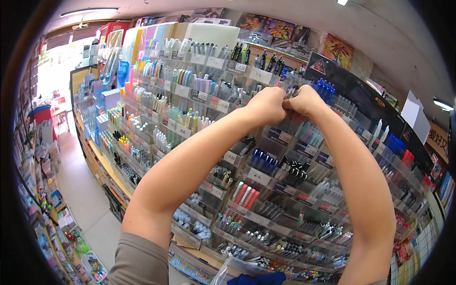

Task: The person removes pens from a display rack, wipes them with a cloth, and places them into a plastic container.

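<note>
Both arms reach up to the upper tiers of a clear plastic pen rack (259, 220). My left hand (269, 105) is closed, its back toward me, in front of the rack. Close beside it, my right hand (306, 102) has curled fingers, the thumb pointing at the left hand. Whatever lies between the fingers is hidden. Blue pens (325, 90) stand just right of my right hand, and black pens (274, 64) rise above my left hand. Below the hands are blue-capped pens (264, 160) and red pens (245, 195) in their compartments.
A clear plastic bin (223, 274) with dark blue cloth (256, 279) sits low in front of me. Price labels (259, 177) line the tiers. At left, an aisle floor (90, 190) runs past low shelves of goods (52, 213). Boxed goods (280, 28) stand on top.
</note>
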A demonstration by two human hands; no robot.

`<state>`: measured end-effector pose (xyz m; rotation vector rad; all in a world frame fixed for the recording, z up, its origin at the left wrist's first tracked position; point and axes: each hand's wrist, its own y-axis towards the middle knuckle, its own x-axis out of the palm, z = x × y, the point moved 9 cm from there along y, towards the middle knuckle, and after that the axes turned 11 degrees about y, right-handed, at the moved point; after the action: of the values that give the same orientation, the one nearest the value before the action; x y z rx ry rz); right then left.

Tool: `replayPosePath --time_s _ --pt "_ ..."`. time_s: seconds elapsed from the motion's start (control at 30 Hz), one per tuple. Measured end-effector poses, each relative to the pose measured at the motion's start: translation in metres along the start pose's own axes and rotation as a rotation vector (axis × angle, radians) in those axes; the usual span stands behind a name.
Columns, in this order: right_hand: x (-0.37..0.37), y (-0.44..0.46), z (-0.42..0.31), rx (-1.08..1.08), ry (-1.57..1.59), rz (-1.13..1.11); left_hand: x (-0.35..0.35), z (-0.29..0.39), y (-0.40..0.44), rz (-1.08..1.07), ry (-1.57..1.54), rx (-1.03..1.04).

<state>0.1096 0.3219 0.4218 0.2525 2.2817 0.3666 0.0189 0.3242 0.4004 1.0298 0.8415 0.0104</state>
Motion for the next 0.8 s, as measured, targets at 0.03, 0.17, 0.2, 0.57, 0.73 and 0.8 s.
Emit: replayPosePath --time_s 0.03,0.17,0.2,0.57,0.73,0.8 --pt "0.000 -0.001 0.002 0.012 0.014 -0.009 0.006 0.000 0.002 -0.063 -0.020 -0.019" --pt "0.002 -0.011 0.004 0.066 0.136 -0.129 0.014 -0.003 0.001 -0.156 -0.088 -0.063" --pt "0.004 -0.015 0.004 0.084 0.183 -0.179 0.012 -0.001 -0.002 -0.187 -0.129 -0.109" --pt "-0.009 -0.011 0.014 -0.055 0.296 -0.128 0.008 -0.008 0.001 -0.132 -0.220 -0.125" --pt "-0.002 -0.017 0.003 -0.130 0.114 -0.168 0.002 0.001 -0.003 -0.174 -0.156 -0.103" --pt "0.000 -0.015 0.003 -0.132 0.065 -0.172 0.000 0.002 0.000 -0.117 -0.081 -0.007"
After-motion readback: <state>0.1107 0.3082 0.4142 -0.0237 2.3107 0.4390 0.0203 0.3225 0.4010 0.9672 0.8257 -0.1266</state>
